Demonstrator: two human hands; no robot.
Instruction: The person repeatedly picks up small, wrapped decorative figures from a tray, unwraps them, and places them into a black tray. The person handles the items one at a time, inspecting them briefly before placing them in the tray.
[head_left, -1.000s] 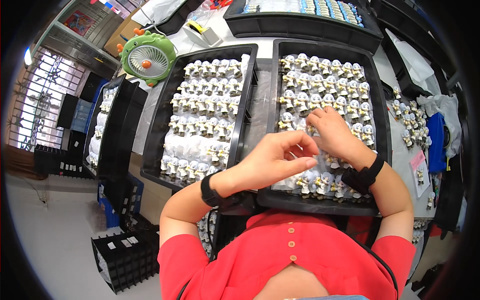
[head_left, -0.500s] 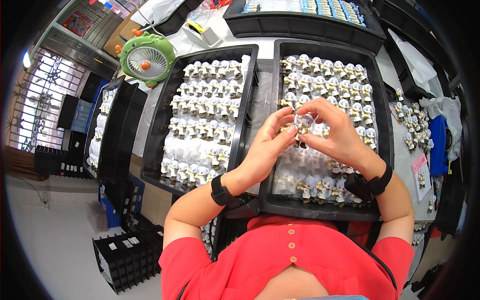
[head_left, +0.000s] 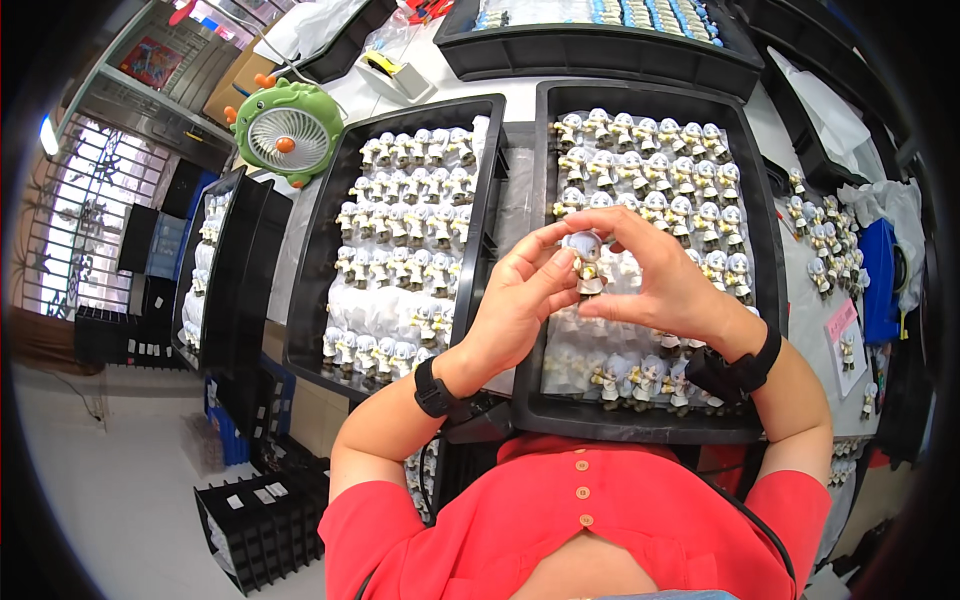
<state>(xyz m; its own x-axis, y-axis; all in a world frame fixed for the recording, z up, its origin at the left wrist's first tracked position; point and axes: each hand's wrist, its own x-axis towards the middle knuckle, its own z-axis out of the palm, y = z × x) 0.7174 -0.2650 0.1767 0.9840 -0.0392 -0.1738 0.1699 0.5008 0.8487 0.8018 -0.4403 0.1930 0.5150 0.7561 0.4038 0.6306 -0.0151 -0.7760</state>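
Between my two hands, above the right tray, a small figurine [head_left: 588, 270] stands upright with pale hair and a white and yellow outfit. My left hand [head_left: 525, 295] pinches it from the left side, thumb against it. The fingers of my right hand [head_left: 655, 275] curve over its head, with the thumb near its base. Under my hands lies the black tray [head_left: 650, 425], where rows of similar figurines [head_left: 648, 375] rest on white padding. Part of the tray's middle is hidden by my hands.
Another black tray of figurines [head_left: 400, 262] sits to the left, with a green fan [head_left: 285, 140] beyond it. A tape dispenser [head_left: 398, 78] and a further tray [head_left: 600, 55] are at the back. Loose figurines [head_left: 828, 245] cluster at the right, near a blue bin [head_left: 880, 280].
The figurine has turned more upright, its head and front now showing more clearly between my fingers. Both hands have shifted slightly left, and the whole view has moved a little.
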